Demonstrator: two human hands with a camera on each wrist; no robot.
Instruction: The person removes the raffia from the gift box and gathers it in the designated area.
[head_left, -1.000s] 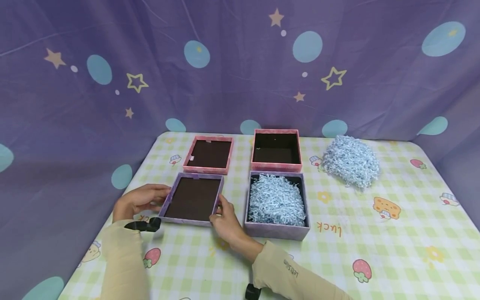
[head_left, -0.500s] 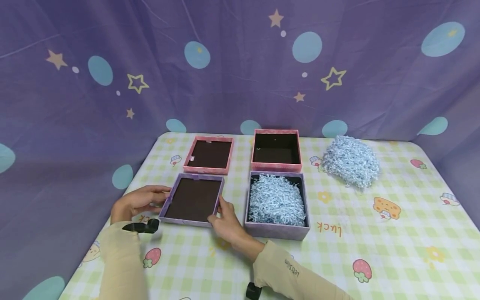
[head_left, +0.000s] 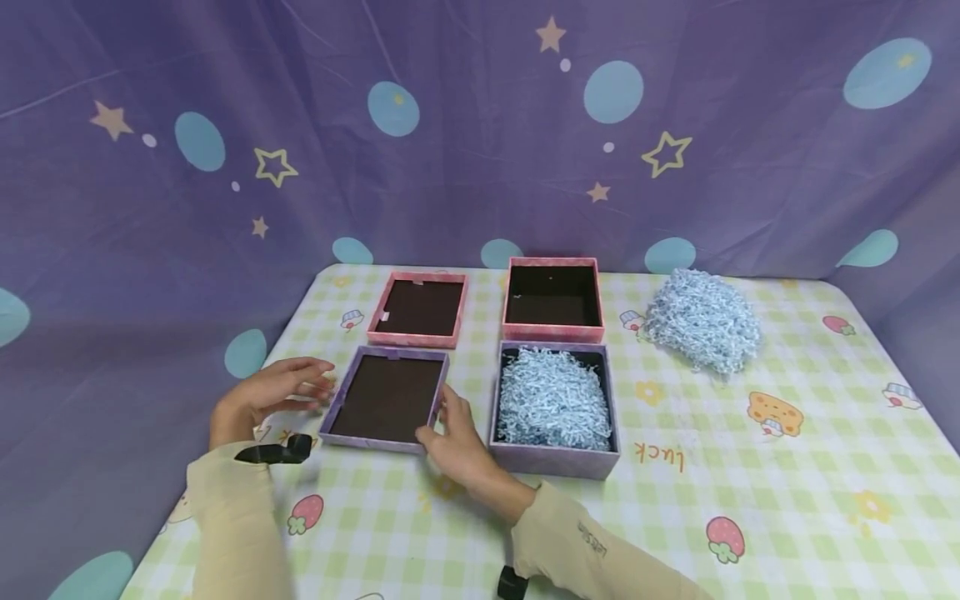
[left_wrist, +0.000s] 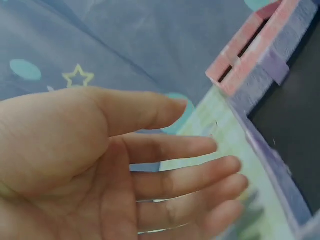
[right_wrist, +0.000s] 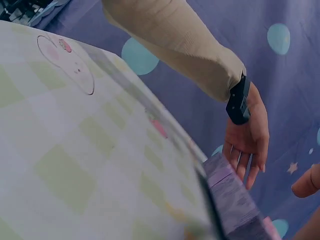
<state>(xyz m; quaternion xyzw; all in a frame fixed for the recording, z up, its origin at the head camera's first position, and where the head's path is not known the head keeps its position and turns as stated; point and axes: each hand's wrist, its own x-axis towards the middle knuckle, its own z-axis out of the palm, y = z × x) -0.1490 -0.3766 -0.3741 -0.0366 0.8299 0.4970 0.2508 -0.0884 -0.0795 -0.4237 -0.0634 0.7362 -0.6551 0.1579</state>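
Observation:
A shallow purple box lid (head_left: 387,398) lies with its dark inside up on the left part of the table. In the head view my left hand (head_left: 281,387) is just off its left wall, and the left wrist view shows the palm and spread fingers holding nothing. My right hand (head_left: 457,437) is at the lid's right wall, thumb by the front corner and fingers along the side. To the right of that hand stands the matching purple box (head_left: 555,462), filled with light blue shredded paper (head_left: 553,400). The right wrist view catches one purple wall (right_wrist: 232,200).
Behind the purple pieces are a pink lid (head_left: 417,308), inside up, and a pink box (head_left: 552,296) with a bare dark interior. A loose heap of blue shredded paper (head_left: 703,323) lies at the back right. A purple curtain (head_left: 480,125) closes off the back.
My left hand has come away from the lid's left wall, moving left with its fingers spreading. The right hand stays at the right wall with barely any shift. The lid lies almost where it was.

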